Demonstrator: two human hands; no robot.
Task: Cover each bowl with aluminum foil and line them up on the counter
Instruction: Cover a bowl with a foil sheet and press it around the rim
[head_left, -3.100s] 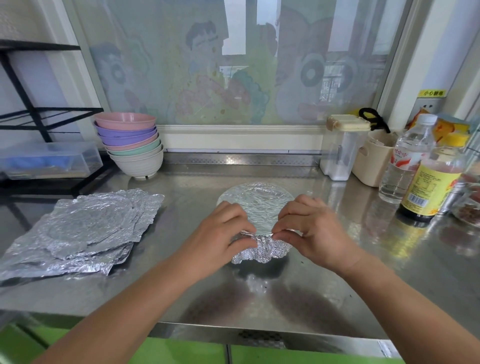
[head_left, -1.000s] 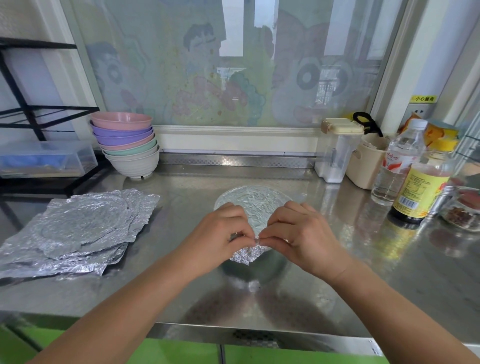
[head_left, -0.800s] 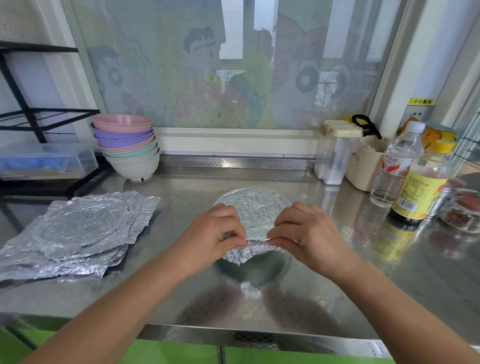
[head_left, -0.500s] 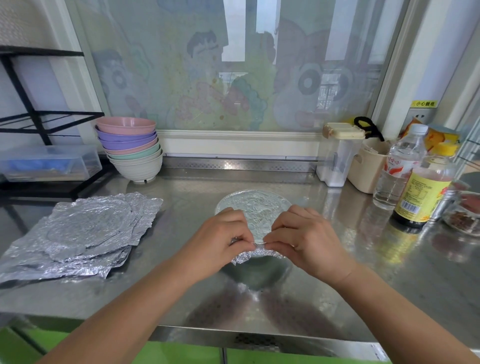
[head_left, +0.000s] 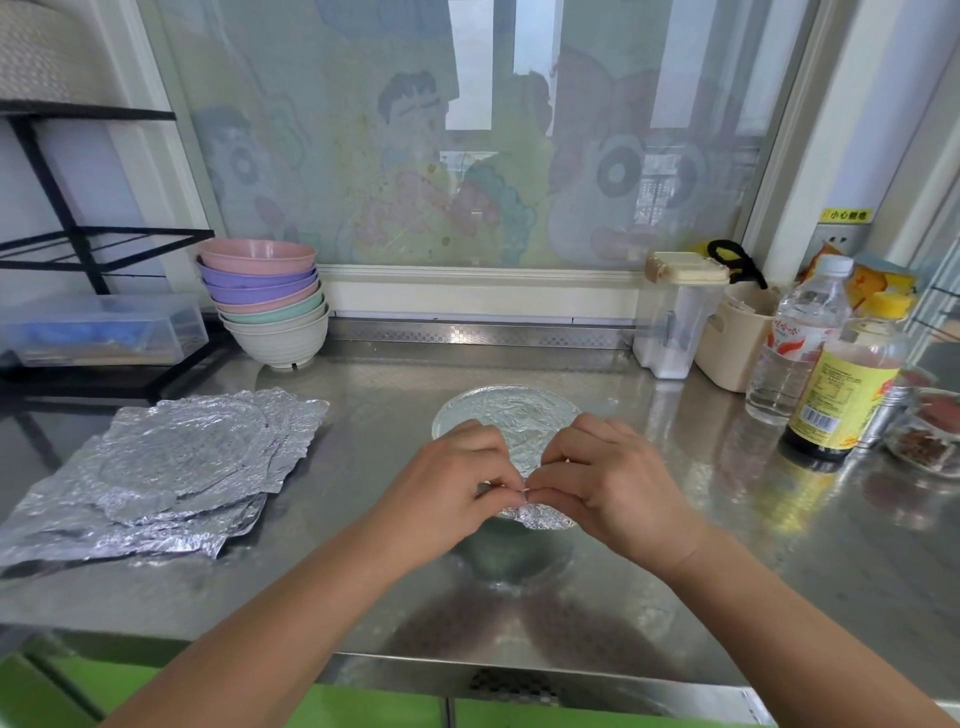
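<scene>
The stainless-steel bench (head_left: 727, 545) fills the lower view, running back to a window with cartoon figures (head_left: 467, 182) at 12 o'clock. At 9 o'clock on the bench lies a loose pile of crumpled aluminum foil sheets (head_left: 171, 467), spread flat. At 10 o'clock, against the window ledge, stands a stack of bowls (head_left: 267, 306), pink on top, then purple, pink, green and cream below. At 2 to 3 o'clock stand a clear lidded container (head_left: 675, 317), a beige tub (head_left: 737, 338), a water bottle (head_left: 800, 343) and a yellow-labelled sauce bottle (head_left: 847, 395).

In the middle of the bench sits a foil-covered bowl (head_left: 511, 415), its top sheet stretched flat and its near edge crimped down. The left hand (head_left: 447, 493) and right hand (head_left: 618, 488) meet at the bowl's 6 o'clock rim, fingertips touching each other, both pinched closed on the folded foil edge (head_left: 540, 517) that hangs over the side.
</scene>
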